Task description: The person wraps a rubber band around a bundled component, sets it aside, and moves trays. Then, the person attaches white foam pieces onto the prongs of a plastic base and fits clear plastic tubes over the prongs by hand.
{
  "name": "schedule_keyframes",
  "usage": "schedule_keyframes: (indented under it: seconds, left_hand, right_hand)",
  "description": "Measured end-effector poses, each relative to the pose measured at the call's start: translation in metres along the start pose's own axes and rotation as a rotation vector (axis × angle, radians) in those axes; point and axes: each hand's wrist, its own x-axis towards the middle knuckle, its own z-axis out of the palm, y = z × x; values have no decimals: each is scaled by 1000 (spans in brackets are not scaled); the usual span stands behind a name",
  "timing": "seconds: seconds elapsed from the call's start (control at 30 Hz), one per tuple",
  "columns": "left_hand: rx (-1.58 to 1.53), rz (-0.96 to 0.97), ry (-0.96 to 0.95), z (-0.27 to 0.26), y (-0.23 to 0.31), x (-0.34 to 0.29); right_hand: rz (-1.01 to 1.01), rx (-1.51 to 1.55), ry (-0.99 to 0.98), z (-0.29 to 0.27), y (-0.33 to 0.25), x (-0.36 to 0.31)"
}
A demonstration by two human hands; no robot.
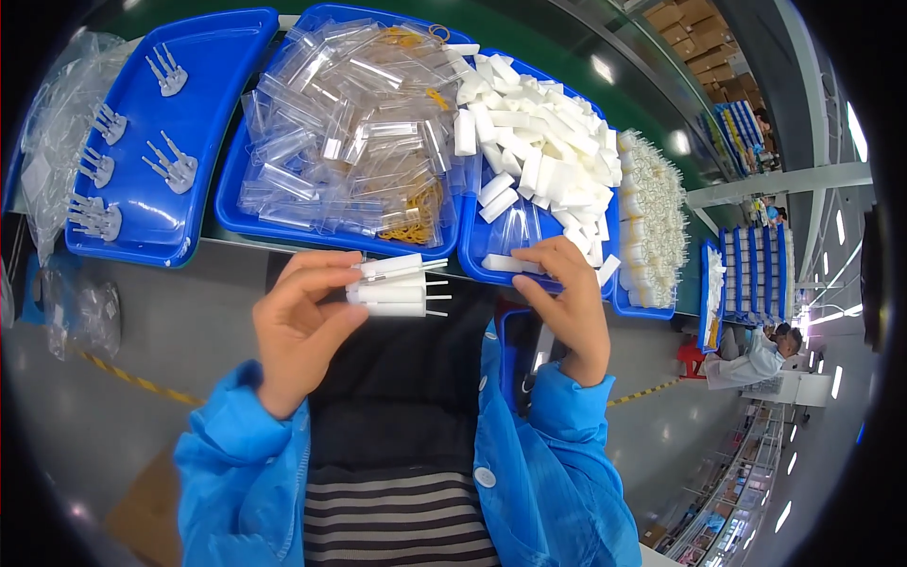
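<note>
Green table (539, 36) surface, set above a grey floor (217, 326), carries a row of blue trays; the left tray (142, 222) bears bare pronged parts (177, 168), the middle one clear plastic pieces (283, 180), and the next a heap of white blocks (543, 132). The left hand (298, 307) pinches a pronged assembly (397, 298) at its base end, thumb below and fingers above, in front of the trays; thin prong tips project to the right from its white blocks. The right hand (565, 295) has thumb and forefinger set about the near end of a single block (505, 264) by the tray's front edge; whether they grip it firmly cannot be told. Handling: the assembly should be light, its prongs slender and liable to bend or snap if side-loaded. Take hold at the base, and keep pressure off the tips. The blocks look matt and lightweight, probably foam-like, thus easily dented; hold by the flat sides with moderate force. The clear pieces appear smooth and may slip; take them by the edges.
</note>
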Motion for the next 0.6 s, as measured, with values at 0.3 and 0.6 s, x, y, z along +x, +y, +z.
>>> schedule_keyframes:
  seconds: [0.3, 0.6]
  left_hand:
    - [-27, -47, 46, 9, 5, -1]
    - [-12, 6, 15, 11, 5, -4]
  right_hand:
    - [-153, -48, 19, 17, 1, 5]
    - [-221, 3, 318, 33, 0, 2]
